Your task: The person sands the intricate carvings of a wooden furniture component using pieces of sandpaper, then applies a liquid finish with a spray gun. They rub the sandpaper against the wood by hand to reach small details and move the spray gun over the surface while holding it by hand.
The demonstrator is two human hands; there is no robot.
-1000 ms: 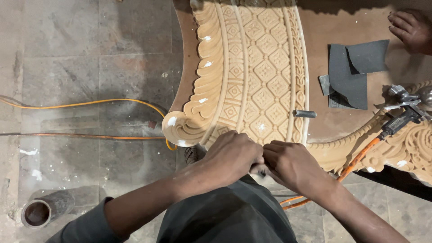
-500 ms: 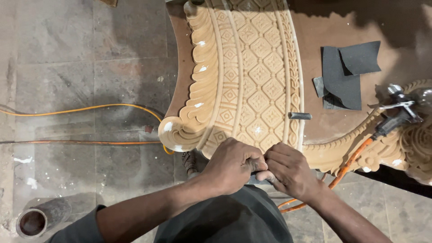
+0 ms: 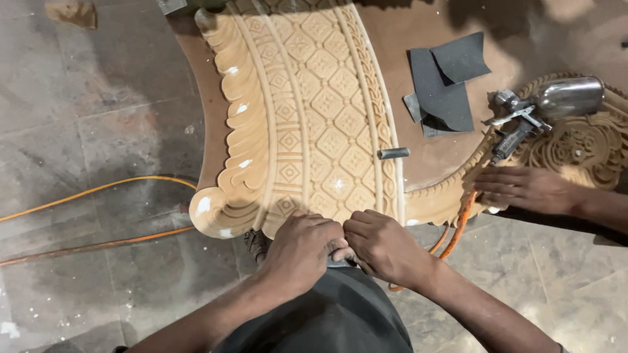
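The carved wooden panel [image 3: 307, 117] lay across the brown board [image 3: 418, 98] that carried it, its long side running from the far edge toward the person and its near end hanging just past the board's near edge. It was pale, unfinished timber, curved in plan. A central band held rows of raised diamonds with small flowers inside; narrow ribbed strips ran on each side of it, a leaf border lined the right margin, and broad scalloped scrolls lined the left, ending in a curl at the near left corner. White filler spots showed on several scrolls.

The left hand [image 3: 304, 245] and the right hand [image 3: 383, 245] were pressed together at the panel's near end, knuckles up, both fingers curled tightly around something small between them; what each grip held could not be made out.

A short metal cylinder [image 3: 394, 153] lay just beside the panel's right border. Dark sandpaper sheets [image 3: 445, 82] lay overlapping toward the board's far right. A metal spray gun [image 3: 543, 108] rested on a second carved piece [image 3: 582, 147] at the right edge, an orange hose [image 3: 458, 225] trailing from it. Another person's hand [image 3: 523, 189] lay flat by that carving. Orange cables [image 3: 91, 193] crossed the stone floor [image 3: 78, 117].
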